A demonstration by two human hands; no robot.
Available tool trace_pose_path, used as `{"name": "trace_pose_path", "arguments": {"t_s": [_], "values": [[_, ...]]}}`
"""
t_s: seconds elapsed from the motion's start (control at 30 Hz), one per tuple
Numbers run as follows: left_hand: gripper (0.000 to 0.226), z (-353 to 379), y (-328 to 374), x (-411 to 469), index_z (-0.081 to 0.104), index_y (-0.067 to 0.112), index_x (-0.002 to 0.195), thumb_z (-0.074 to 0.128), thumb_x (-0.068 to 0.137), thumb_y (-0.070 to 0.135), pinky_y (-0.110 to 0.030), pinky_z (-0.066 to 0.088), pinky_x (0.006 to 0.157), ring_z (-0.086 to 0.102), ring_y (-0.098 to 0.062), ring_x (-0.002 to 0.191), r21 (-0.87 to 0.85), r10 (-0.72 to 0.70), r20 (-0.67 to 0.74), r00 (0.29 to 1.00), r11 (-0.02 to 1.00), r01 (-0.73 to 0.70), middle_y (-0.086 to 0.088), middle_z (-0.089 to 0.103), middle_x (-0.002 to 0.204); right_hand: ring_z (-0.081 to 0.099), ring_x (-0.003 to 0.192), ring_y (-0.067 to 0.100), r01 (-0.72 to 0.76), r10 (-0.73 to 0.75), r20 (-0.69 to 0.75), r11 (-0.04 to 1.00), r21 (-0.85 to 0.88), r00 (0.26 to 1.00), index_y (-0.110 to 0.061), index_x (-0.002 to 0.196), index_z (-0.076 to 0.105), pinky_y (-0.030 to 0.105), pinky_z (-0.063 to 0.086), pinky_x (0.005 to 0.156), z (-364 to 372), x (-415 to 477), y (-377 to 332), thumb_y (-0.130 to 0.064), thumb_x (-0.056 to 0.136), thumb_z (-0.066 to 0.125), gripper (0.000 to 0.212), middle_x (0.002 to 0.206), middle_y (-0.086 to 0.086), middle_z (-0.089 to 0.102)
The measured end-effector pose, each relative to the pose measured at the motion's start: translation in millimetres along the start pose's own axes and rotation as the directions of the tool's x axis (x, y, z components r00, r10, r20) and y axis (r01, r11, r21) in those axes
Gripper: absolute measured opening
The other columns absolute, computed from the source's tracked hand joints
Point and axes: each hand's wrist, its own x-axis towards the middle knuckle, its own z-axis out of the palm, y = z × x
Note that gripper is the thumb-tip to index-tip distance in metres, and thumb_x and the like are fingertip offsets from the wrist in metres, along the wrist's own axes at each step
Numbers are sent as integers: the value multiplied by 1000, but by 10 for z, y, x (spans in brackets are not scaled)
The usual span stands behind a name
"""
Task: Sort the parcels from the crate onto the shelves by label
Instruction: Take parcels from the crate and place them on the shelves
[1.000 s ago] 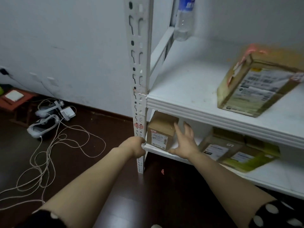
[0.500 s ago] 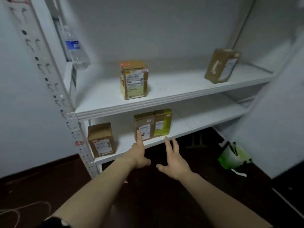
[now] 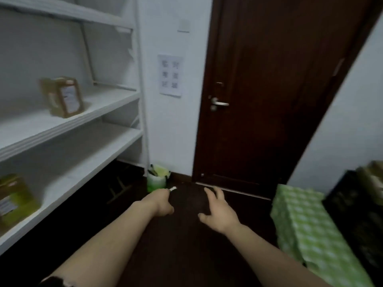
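Observation:
Both my hands hang over the dark floor and hold nothing. My left hand (image 3: 162, 204) has its fingers loosely curled. My right hand (image 3: 217, 212) is spread, palm down. The white shelf unit (image 3: 68, 125) runs along the left. A brown parcel (image 3: 62, 97) with a white label stands on its middle shelf. At the left edge, a green and brown parcel (image 3: 14, 201) sits on the lower shelf. The black crate (image 3: 356, 214) is at the far right, with a blurred parcel (image 3: 371, 179) showing in its top. Neither hand is near a parcel.
A dark wooden door (image 3: 269, 90) is straight ahead, with a printed sheet (image 3: 170, 75) on the wall to its left. A green bag (image 3: 157, 177) sits on the floor by the shelf post. A green checked box (image 3: 306, 224) stands between me and the crate.
My view has swung right, from the left end of the shelves to the door and crate. Both hands have come away from the lower shelf's parcels and hold nothing.

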Motion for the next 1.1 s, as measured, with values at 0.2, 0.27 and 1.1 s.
{"name": "trace_pose_path", "arguments": {"t_s": [0.2, 0.27, 1.1], "values": [[73, 810, 2306, 359, 25, 20, 150, 63, 88, 21, -30, 36, 108, 38, -22, 136, 26, 342, -84, 936, 940, -341, -6, 37, 150, 30, 140, 23, -327, 343, -222, 939, 104, 913, -24, 153, 0, 30, 39, 102, -1047, -822, 2134, -37, 88, 62, 91, 158, 6, -14], [82, 1060, 3000, 353, 16, 21, 152, 64, 87, 22, -35, 34, 112, 29, -24, 141, 26, 433, -84, 897, 901, -433, -7, 29, 154, 34, 138, 25, -412, 439, -272, 898, 154, 856, -22, 153, -2, 32, 40, 101, -1330, -1114, 2699, -38, 88, 62, 92, 158, 7, -14], [53, 2774, 8352, 1647, 46, 17, 139, 61, 89, 27, -28, 46, 94, 55, -17, 115, -166, 837, 301, 456, 517, -840, -2, 57, 129, 45, 126, 25, -463, 898, -438, 406, 788, 42, -13, 143, 36, 32, 38, 102, -3236, -1731, 6799, -22, 89, 61, 59, 143, 10, 39]]}}
